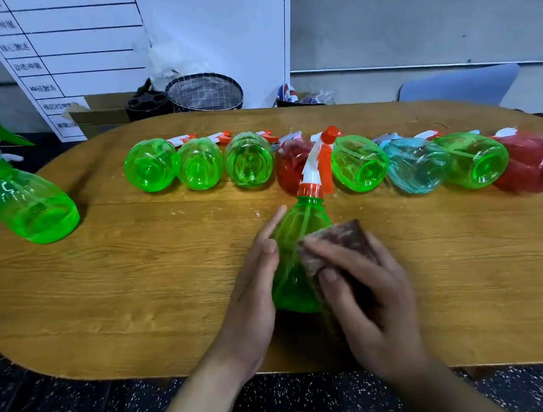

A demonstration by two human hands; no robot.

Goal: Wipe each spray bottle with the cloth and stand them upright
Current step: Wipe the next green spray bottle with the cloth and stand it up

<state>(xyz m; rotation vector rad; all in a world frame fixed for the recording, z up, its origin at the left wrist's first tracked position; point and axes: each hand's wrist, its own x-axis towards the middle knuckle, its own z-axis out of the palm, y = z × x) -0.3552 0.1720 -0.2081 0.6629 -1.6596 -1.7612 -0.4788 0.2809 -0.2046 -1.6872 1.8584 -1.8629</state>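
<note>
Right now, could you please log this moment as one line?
left hand steadies green plastic spray bottle | right hand wipes with brown cloth

head view, angled down, close over table (136, 292)

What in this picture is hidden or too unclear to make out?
Head view:
- Held green bottle: its right side is hidden by the cloth and right hand; its left side by the left hand.
- Rightmost red bottle: what lies beyond it is cut by the frame edge.
- Lying bottles' spray heads: mostly hidden behind their bodies.
- Whiteboard: text blurred.
</note>
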